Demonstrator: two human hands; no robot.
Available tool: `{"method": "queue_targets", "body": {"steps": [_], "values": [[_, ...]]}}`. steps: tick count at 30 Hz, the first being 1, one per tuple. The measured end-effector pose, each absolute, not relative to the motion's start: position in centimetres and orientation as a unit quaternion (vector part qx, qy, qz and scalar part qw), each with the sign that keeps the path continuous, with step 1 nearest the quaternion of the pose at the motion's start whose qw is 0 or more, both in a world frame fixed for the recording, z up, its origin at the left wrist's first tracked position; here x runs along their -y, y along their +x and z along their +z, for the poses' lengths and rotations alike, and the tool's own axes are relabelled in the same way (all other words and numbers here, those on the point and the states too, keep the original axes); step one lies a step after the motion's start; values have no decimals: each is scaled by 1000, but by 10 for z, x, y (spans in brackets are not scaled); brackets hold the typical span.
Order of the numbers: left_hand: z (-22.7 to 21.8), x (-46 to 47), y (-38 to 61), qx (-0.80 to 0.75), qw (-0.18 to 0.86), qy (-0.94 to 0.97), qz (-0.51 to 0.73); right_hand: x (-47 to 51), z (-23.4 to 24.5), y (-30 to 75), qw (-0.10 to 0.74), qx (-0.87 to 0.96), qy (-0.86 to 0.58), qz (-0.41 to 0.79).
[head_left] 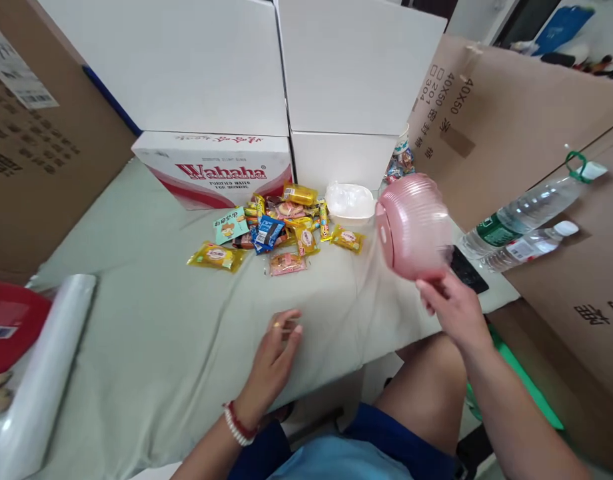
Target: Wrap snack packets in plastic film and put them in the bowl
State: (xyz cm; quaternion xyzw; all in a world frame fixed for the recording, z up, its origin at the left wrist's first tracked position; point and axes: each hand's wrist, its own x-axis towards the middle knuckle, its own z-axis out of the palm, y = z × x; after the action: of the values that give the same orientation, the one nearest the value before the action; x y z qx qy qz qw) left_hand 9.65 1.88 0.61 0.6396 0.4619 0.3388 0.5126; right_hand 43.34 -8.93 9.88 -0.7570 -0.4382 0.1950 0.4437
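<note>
My right hand (449, 300) grips the lower edge of a pink ribbed plastic container (419, 227), thumb and fingers pinched on it. The container is tipped on its side above the cloth, slightly smeared by motion, with a round flat face to the left. My left hand (279, 347) hovers at or just over the cloth, fingers loosely bent and apart, holding nothing. In front of it lies a pile of wrapped snacks (286, 227): yellow packets, a blue packet (269, 232), a pink packet (287, 263) and a teal packet (230, 225). A white plastic tub (350, 205) stands right of the pile.
A Wahaha water carton (221, 170) and white panels (356, 67) stand behind. Two water bottles (524, 213) and a dark flat object (467, 270) are at right. A plastic film roll (51, 373) and red container (11, 327) sit left. Cardboard walls (506, 127) flank the cloth-covered table (151, 320).
</note>
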Motion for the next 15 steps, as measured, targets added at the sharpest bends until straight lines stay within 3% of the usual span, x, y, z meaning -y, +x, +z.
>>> {"method": "queue_targets", "body": {"steps": [3,7,9,15], "values": [[-7,-24,41,-504,302,718,372,40,90,495,271,522,-808,-27],[-28,-21,-26,-571,157,732,337,-9,62,536,62,558,-825,-63],[-35,-18,-45,-597,137,722,321,-26,49,542,27,543,-839,-40],[-52,-18,-51,-604,116,721,320,-91,30,573,57,464,-883,-29]]}}
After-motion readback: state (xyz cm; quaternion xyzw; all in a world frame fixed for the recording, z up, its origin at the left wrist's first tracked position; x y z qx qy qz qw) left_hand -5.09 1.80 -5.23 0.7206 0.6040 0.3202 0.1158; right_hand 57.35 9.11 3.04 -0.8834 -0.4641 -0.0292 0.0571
